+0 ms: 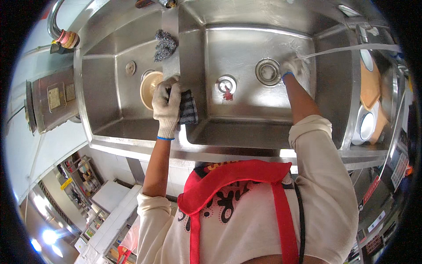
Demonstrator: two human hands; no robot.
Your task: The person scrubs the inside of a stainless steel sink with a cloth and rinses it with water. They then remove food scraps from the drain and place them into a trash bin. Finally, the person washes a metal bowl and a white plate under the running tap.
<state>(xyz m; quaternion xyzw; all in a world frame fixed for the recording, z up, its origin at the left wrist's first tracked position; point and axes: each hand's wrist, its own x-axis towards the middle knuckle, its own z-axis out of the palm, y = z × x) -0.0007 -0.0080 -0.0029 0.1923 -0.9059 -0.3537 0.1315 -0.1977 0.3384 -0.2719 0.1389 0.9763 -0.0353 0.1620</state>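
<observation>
My left hand [166, 100], in a knitted white glove, is on the steel divider between two sink basins. A dark striped cloth [189, 109] lies against it; whether the fingers grip the cloth is unclear. Partly behind that hand is a round cream-coloured container [148, 91] in the left basin. My right hand [293, 68], also gloved and blurred, is low in the right basin where a water stream [349, 49] lands. Beside it sits a round metal cup-like piece [268, 71]; any grip on it is hidden by blur. A red scrap [227, 94] lies at the drain [226, 82].
A metal scourer [165, 45] rests on the divider's far part. A metal fitting [166, 3] juts in at the top. Past the right rim stand a brown tray [369, 87] and a white container [365, 127]. A metal box [56, 99] stands left, below a curved pipe [54, 23].
</observation>
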